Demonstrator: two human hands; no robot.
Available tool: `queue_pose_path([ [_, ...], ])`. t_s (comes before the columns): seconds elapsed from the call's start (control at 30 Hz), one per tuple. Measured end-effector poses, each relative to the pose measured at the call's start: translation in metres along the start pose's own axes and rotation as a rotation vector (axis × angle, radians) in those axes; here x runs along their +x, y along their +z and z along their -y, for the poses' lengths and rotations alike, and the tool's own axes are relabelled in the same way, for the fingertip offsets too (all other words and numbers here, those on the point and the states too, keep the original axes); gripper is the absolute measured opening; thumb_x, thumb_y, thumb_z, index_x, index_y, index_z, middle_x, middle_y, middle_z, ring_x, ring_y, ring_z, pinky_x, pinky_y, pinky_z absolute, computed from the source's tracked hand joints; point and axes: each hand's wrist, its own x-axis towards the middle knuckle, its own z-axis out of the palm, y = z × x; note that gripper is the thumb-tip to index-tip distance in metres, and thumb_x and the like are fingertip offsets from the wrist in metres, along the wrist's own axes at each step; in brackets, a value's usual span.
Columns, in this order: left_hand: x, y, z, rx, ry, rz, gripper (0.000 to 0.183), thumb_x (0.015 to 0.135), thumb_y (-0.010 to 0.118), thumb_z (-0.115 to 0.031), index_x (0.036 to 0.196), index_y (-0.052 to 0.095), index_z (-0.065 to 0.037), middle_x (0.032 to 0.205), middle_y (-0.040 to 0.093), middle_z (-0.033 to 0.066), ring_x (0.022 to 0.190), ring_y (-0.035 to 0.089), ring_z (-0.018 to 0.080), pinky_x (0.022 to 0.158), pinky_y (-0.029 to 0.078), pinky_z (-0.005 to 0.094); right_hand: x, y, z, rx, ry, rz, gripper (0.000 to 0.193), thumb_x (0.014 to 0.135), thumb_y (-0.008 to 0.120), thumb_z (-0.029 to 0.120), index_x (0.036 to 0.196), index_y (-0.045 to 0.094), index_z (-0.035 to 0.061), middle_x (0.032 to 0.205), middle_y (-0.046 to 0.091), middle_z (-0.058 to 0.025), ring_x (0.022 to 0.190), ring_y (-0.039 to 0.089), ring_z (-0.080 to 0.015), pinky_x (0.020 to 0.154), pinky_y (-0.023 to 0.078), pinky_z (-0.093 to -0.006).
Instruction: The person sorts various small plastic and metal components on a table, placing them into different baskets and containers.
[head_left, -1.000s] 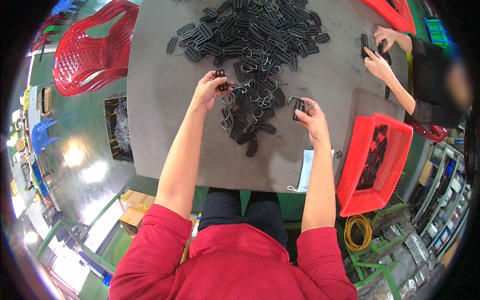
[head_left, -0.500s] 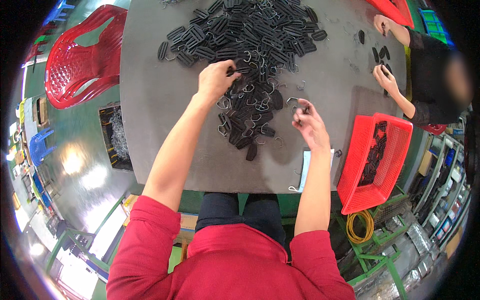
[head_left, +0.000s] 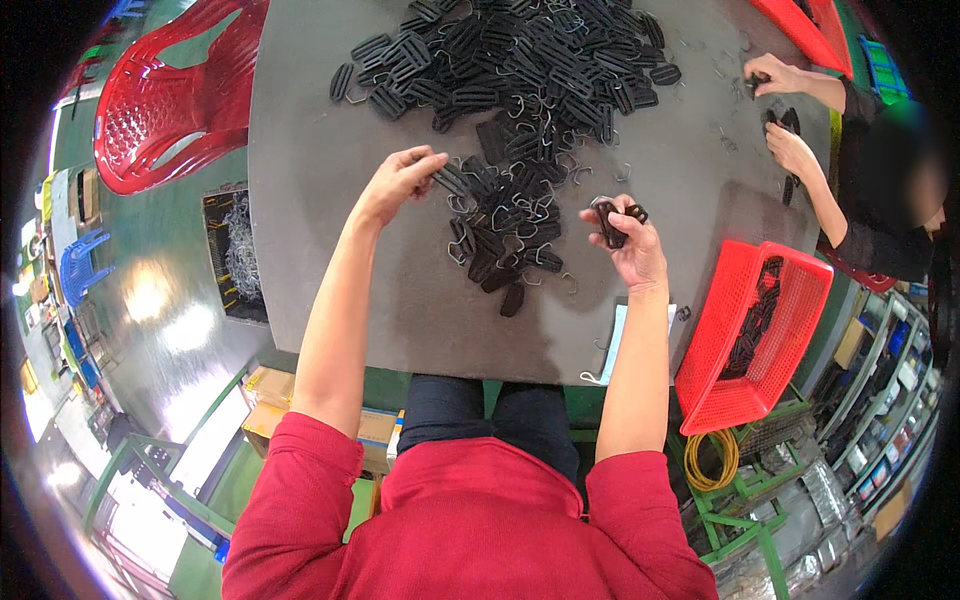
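Note:
A heap of black slotted plastic buckles (head_left: pixel 560 70) mixed with silver wire hooks spreads over the grey table, with a narrower tail of buckles and hooks (head_left: pixel 505 230) reaching toward me. My left hand (head_left: pixel 402 186) is closed at the tail's left edge, thumb and fingers pinching the end of a black slotted buckle (head_left: pixel 451 179). To the right of the tail, my right hand (head_left: pixel 638 252) is raised with its fingers curled round black slotted buckles (head_left: pixel 608 222). How many it holds is partly hidden by the fingers.
A red plastic basket (head_left: pixel 700 395) with black pieces stands at the table's right side. By my right forearm lies a light blue face mask (head_left: pixel 613 340). Across the right edge, a co-worker's hands (head_left: pixel 790 150) handle black pieces. A red chair (head_left: pixel 150 125) stands left.
My left hand has drawn back left from the heap to the tail's edge. My right hand has turned, so its black buckles now show; the wire hook seen at its fingertips is no longer there.

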Motion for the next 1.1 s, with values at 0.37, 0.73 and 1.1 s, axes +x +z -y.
queue_pose_path([
  [0.37,0.047,0.029,-0.017,-0.295,-0.042,-0.164,0.030,0.088,0.051,-0.013,0.117,0.047,-0.006,0.082,0.061,0.0134,0.068,0.058,0.0194,0.066,0.050,0.0367,0.089,0.100,-0.002,-1.985,-0.533,0.092,0.029,0.073,0.070,0.025,0.096,0.059,0.0109,0.096,0.058,-0.0107,0.084,0.061,-0.0334,0.074,0.050,-0.0402],
  [0.73,0.045,0.083,-0.024,0.489,0.046,-0.453,0.044,0.074,0.071,-0.035,0.092,0.054,0.002,0.089,0.063,0.0197,0.086,0.062,0.0368,0.075,0.049,0.0437,0.038,0.009,0.021,-0.102,-0.074,0.013,0.012,0.081,0.067,0.009,0.088,0.058,0.0097,0.071,0.047,0.0049,0.056,0.041,-0.0042,0.045,0.030,-0.0187],
  [1.1,0.014,-0.012,-0.001,-0.884,0.178,0.250,0.021,0.087,0.058,-0.022,0.094,0.055,-0.003,0.087,0.064,0.0114,0.079,0.067,0.0241,0.056,0.055,0.0296,0.031,0.040,0.027,0.074,-0.019,-0.024,0.014,0.080,0.062,0.009,0.091,0.053,0.0090,0.075,0.058,-0.0041,0.056,0.051,-0.0099,0.044,0.033,-0.0207],
])
